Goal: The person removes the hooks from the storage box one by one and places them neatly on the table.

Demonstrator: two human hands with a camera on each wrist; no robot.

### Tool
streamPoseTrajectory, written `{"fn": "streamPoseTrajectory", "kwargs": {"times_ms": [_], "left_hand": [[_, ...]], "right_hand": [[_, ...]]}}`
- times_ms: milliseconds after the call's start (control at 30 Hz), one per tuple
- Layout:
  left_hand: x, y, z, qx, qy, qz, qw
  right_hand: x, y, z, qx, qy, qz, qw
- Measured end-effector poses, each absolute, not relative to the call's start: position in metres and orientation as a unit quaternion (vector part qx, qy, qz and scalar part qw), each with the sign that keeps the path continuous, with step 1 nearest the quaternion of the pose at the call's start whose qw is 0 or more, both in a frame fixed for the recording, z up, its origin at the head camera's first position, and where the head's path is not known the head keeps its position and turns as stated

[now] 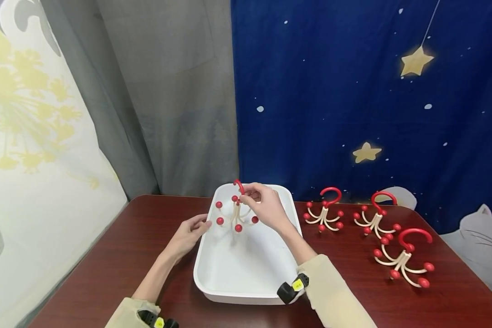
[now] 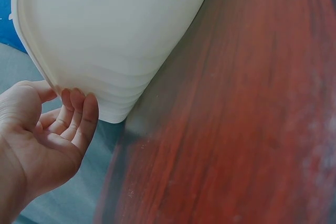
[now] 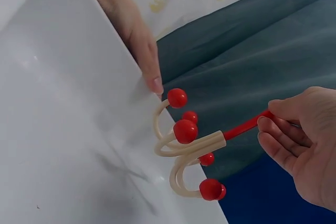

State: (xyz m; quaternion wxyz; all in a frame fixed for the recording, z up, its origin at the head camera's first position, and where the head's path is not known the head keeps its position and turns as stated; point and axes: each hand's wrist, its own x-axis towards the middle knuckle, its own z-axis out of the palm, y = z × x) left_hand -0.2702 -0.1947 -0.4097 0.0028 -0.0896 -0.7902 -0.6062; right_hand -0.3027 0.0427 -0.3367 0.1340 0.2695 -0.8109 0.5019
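Note:
My right hand (image 1: 267,206) pinches the red hook of a multi-arm hook hanger (image 3: 202,144) between thumb and fingers. The hanger has cream curved arms tipped with red balls. It is held over the far half of a white plastic tub (image 1: 248,269), its shadow falling on the tub floor in the right wrist view. On the tub's left side, my left hand (image 1: 187,238) grips the rim. Its thumb lies at the rim and its fingertips (image 2: 90,99) press the outer wall in the left wrist view.
Three similar hangers stand on the dark red wooden table (image 1: 106,269), right of the tub: one hanger (image 1: 324,212) nearest it, another hanger (image 1: 376,218) beyond, and a third hanger (image 1: 402,259) closer to me. Behind hang a grey curtain (image 1: 180,91) and a blue starry curtain (image 1: 311,91).

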Motion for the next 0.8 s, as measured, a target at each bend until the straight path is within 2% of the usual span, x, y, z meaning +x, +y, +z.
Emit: {"fn": "streamPoseTrajectory", "kwargs": {"times_ms": [333,600,800], "left_hand": [[-0.260,-0.190,-0.396,-0.088,-0.799,-0.595,0.001],[-0.273,-0.196,-0.413,-0.092,-0.791,-0.605,0.004],[-0.280,-0.198,-0.424,-0.091,-0.800,-0.592,0.020]], "right_hand": [[-0.286,0.072,-0.322,0.269,-0.792,0.523,0.164],[-0.250,0.094,-0.292,0.277,-0.775,0.539,0.181],[-0.246,0.119,-0.290,0.286,-0.757,0.553,0.201]]}}
